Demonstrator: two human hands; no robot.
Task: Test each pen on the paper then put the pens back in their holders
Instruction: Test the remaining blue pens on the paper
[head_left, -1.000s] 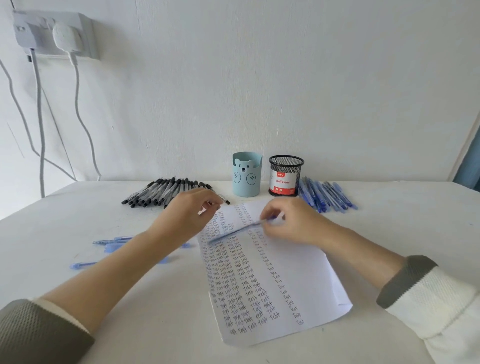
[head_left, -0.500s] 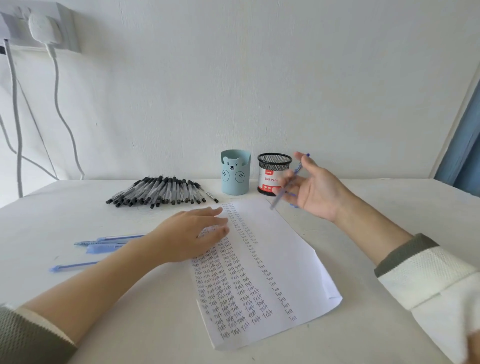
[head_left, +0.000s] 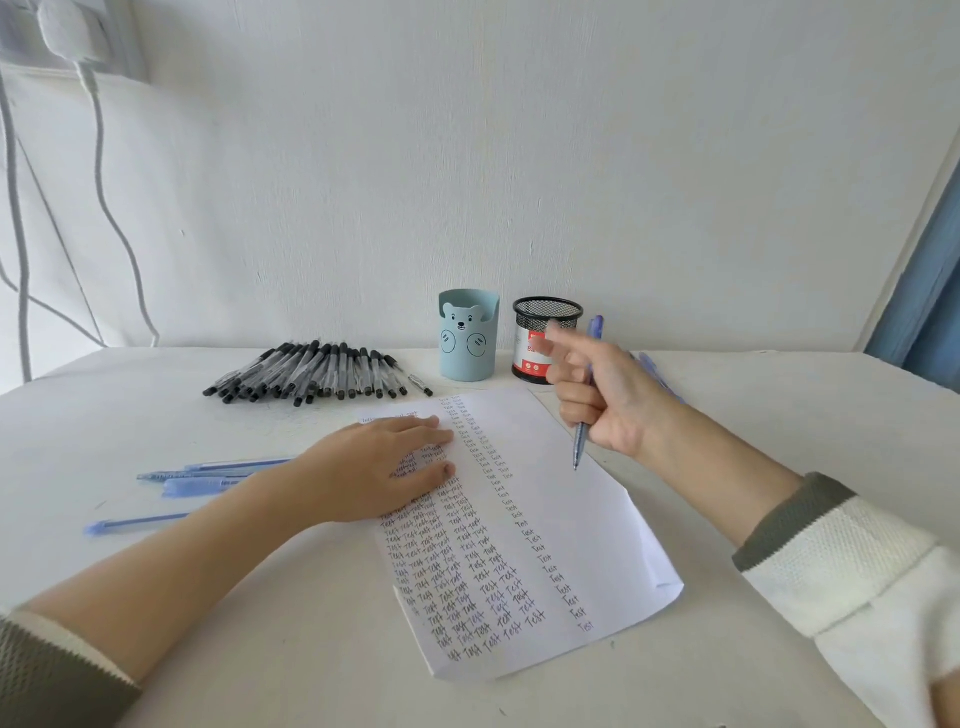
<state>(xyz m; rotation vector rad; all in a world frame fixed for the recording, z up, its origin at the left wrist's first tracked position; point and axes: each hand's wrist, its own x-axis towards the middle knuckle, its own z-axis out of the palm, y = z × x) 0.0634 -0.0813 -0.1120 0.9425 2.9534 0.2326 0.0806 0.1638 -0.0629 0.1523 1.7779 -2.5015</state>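
Note:
A sheet of paper (head_left: 571, 519) covered with columns of the word "Test" lies on the white table. My left hand (head_left: 374, 467) rests flat on its upper left part, fingers straight. My right hand (head_left: 602, 395) is raised above the paper's right edge and grips a blue pen (head_left: 582, 436), tip pointing down. Behind stand a blue bear holder (head_left: 467, 338) and a black mesh holder (head_left: 545, 338). A row of black pens (head_left: 311, 371) lies left of the holders. Several blue pens (head_left: 208, 478) lie left of my left arm.
More blue pens (head_left: 660, 374) lie behind my right hand, mostly hidden by it. The white wall is close behind the holders. Cables (head_left: 104, 182) hang from a wall socket at the upper left. A blue curtain edge (head_left: 924, 301) shows at the far right.
My right hand has lifted the blue pen off the paper and turned it upright, tip down. My left hand has flattened onto the paper. The camera has swung slightly right.

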